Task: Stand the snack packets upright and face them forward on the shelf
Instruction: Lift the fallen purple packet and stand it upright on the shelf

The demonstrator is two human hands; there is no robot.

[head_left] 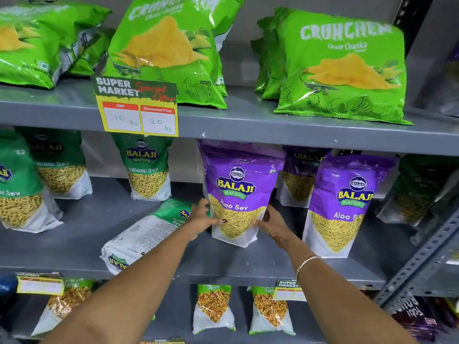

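Observation:
A purple Aloo Sev packet (237,192) stands upright, front label forward, on the middle shelf (223,266). My left hand (202,219) grips its lower left edge, and my right hand (272,225) holds its lower right edge. Just left of it a green Ratlami Sev packet (146,234) lies flat on its front, back side up, its top near my left hand. A second purple Aloo Sev packet (345,204) stands upright to the right. Another purple packet (301,175) stands behind them.
Green Ratlami Sev packets (147,167) stand at the middle shelf's left and back. Green Crunchem chip bags (345,65) fill the top shelf, with a price card (137,108) on its edge. Chana packets (213,309) stand below. A slotted metal upright (419,254) bounds the right.

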